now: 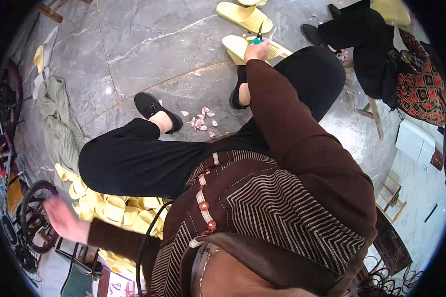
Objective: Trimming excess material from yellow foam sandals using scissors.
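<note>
My right hand (256,51) is closed around a pair of small snips (258,36) with teal handles, its dark blades pointing away from me. Just beside and under that hand lie pale yellow slippers (234,45) on the floor. Farther off rests another yellow slipper (244,17). Out to my left, my left hand (67,222) is slightly blurred, its fingers stretched out and nothing visible in them. Next to it is a heap of yellow slippers (115,208), partly hidden by my leg and sleeve.
Small pinkish-white scraps (201,120) lie on the grey tiled floor between my shoes. A grey-green cloth (59,114) and a bicycle wheel (34,218) are at left. Another person in black trousers (357,37) sits at the far right, by a wooden stool (374,116).
</note>
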The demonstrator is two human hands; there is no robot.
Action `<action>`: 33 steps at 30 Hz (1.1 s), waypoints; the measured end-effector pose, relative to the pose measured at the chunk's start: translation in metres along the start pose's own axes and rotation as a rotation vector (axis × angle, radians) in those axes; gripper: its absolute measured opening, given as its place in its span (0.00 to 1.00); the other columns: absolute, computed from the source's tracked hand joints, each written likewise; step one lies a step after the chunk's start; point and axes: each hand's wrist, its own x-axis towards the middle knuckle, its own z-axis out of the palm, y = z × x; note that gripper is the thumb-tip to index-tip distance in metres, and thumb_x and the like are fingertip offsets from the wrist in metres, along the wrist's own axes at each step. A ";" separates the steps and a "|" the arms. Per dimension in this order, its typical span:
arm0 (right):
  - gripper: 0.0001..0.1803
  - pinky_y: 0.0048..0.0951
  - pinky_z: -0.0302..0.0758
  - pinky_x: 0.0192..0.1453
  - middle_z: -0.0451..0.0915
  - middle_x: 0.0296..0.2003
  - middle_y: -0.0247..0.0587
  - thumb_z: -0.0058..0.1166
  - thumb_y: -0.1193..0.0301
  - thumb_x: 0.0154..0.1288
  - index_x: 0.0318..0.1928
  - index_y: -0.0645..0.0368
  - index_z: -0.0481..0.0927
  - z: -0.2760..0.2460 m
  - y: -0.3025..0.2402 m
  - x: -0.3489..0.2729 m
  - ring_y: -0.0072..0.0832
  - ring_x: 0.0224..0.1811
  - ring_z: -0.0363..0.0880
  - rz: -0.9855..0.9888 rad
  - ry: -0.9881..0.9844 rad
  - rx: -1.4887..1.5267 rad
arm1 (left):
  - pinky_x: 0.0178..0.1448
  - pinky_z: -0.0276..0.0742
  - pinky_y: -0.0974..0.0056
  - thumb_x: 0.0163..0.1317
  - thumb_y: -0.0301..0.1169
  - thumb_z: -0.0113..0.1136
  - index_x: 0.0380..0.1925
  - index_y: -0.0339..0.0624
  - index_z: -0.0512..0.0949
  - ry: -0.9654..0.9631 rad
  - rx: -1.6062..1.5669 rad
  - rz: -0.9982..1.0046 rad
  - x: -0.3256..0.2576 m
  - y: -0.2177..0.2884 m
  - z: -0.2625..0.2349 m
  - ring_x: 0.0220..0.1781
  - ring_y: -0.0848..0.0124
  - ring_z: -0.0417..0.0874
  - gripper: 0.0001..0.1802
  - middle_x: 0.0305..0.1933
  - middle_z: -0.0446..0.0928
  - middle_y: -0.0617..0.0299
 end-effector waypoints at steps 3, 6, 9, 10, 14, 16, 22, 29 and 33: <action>0.14 0.40 0.69 0.41 0.75 0.33 0.53 0.52 0.73 0.51 0.38 0.62 0.66 0.003 0.030 0.013 0.45 0.38 0.75 0.043 0.082 0.079 | 0.57 0.61 0.59 0.58 0.21 0.39 0.45 0.26 0.64 -0.377 -0.787 -0.446 0.009 -0.002 0.190 0.50 0.62 0.68 0.15 0.47 0.68 0.50; 0.13 0.40 0.69 0.41 0.74 0.34 0.52 0.52 0.74 0.51 0.38 0.63 0.66 0.024 0.060 0.019 0.44 0.39 0.75 0.157 0.238 0.350 | 0.48 0.63 0.60 0.56 0.20 0.40 0.41 0.25 0.64 -0.771 -1.112 -0.748 -0.025 -0.006 0.314 0.42 0.64 0.68 0.12 0.41 0.67 0.50; 0.14 0.39 0.69 0.42 0.74 0.36 0.52 0.51 0.74 0.52 0.39 0.63 0.66 0.032 0.074 0.026 0.43 0.40 0.74 0.206 0.553 0.420 | 0.46 0.64 0.61 0.56 0.20 0.41 0.39 0.27 0.65 -0.669 -0.896 -0.710 -0.037 -0.037 0.358 0.39 0.65 0.69 0.11 0.38 0.67 0.51; 0.14 0.39 0.69 0.42 0.74 0.36 0.52 0.51 0.74 0.52 0.39 0.63 0.66 0.031 0.077 0.028 0.43 0.40 0.74 0.207 0.560 0.412 | 0.46 0.64 0.61 0.56 0.20 0.41 0.39 0.27 0.65 -0.670 -0.897 -0.721 -0.040 -0.046 0.362 0.39 0.65 0.69 0.11 0.38 0.67 0.51; 0.13 0.39 0.68 0.44 0.74 0.37 0.53 0.50 0.73 0.53 0.40 0.62 0.67 0.025 0.060 0.026 0.45 0.41 0.74 0.395 0.396 0.201 | 0.45 0.65 0.61 0.56 0.21 0.42 0.39 0.29 0.66 -0.621 -0.849 -0.867 -0.049 -0.065 0.371 0.37 0.65 0.69 0.10 0.38 0.68 0.51; 0.15 0.39 0.69 0.44 0.74 0.38 0.54 0.49 0.73 0.54 0.43 0.62 0.66 0.017 0.044 0.020 0.45 0.42 0.74 0.414 0.264 0.196 | 0.43 0.63 0.63 0.56 0.19 0.42 0.39 0.28 0.65 -0.584 -0.796 -0.755 -0.056 -0.058 0.378 0.35 0.67 0.66 0.10 0.37 0.66 0.53; 0.19 0.39 0.69 0.46 0.74 0.41 0.54 0.48 0.71 0.55 0.48 0.63 0.66 0.026 0.041 0.046 0.45 0.44 0.74 0.362 0.429 0.280 | 0.44 0.64 0.63 0.56 0.19 0.43 0.40 0.29 0.66 -0.579 -0.743 -0.746 -0.056 -0.073 0.383 0.33 0.68 0.67 0.10 0.37 0.68 0.54; 0.14 0.36 0.71 0.42 0.75 0.37 0.50 0.43 0.80 0.53 0.43 0.68 0.68 0.038 0.016 0.051 0.40 0.38 0.75 0.531 0.267 0.906 | 0.38 0.72 0.61 0.56 0.25 0.49 0.41 0.36 0.68 -0.539 -0.515 -0.629 -0.063 -0.093 0.385 0.32 0.67 0.75 0.12 0.32 0.74 0.56; 0.17 0.32 0.74 0.34 0.75 0.32 0.44 0.52 0.78 0.48 0.42 0.64 0.70 0.057 -0.006 0.062 0.35 0.32 0.76 0.367 0.273 0.875 | 0.35 0.73 0.61 0.55 0.26 0.50 0.41 0.36 0.68 -0.553 -0.434 -0.585 -0.081 -0.103 0.405 0.30 0.67 0.76 0.13 0.31 0.74 0.57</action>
